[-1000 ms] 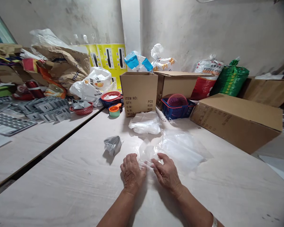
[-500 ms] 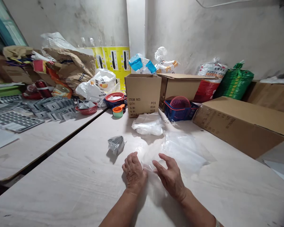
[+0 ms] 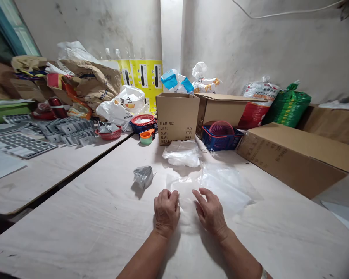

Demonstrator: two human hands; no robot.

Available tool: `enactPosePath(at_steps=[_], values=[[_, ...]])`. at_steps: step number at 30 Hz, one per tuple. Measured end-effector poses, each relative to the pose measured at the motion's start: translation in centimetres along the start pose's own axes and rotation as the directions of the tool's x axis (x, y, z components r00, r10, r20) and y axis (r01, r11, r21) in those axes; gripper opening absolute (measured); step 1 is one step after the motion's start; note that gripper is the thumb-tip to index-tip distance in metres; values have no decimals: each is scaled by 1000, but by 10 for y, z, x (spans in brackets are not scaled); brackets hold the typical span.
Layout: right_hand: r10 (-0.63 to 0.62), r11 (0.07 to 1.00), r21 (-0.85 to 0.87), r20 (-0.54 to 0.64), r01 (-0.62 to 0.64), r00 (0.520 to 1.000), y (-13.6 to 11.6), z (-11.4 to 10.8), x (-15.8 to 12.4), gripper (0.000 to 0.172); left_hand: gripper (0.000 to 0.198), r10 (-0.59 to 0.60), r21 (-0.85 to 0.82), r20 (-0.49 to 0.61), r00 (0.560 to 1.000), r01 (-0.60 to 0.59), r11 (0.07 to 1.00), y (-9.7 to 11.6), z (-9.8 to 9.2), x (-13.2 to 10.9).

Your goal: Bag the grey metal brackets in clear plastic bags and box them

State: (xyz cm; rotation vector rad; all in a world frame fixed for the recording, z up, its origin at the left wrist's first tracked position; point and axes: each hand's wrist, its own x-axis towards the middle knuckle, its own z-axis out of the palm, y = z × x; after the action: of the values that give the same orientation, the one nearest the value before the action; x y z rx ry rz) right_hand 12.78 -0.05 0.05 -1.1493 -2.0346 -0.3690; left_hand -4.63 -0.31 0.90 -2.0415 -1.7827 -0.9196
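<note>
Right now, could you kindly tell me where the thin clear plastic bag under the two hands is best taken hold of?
Probably at its straight left edge, from the left, beside the left hand: the clear plastic bag lies flat on the pale plywood table, and that edge shows cleanly, while its right part looks rumpled.
</note>
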Motion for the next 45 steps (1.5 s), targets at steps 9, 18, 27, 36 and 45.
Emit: enactPosePath(at_steps=[9, 18, 27, 36, 45], values=[[-41, 999, 23, 95, 39, 995, -4, -5, 2, 37, 25, -81, -92, -2, 997, 81, 993, -7, 9, 0], [-98, 990, 109, 109, 87, 989, -8, -10, 6, 16, 38, -90, -268, -11, 996, 84, 960, -12, 23, -2], [-121, 992, 48, 141, 116, 983, -10, -9, 4, 17, 40, 9, -522, -59, 998, -39, 852, -10, 19, 2], [-52, 992, 115, 58, 45, 997, -4, 0, -2, 15, 46, 32, -585, -14, 999, -34, 810, -8, 12, 4], [-33, 992, 124, -20, 36, 999, -8, 1, -1, 8, 50, 91, -212, -22, 996, -93, 973, -3, 8, 0]])
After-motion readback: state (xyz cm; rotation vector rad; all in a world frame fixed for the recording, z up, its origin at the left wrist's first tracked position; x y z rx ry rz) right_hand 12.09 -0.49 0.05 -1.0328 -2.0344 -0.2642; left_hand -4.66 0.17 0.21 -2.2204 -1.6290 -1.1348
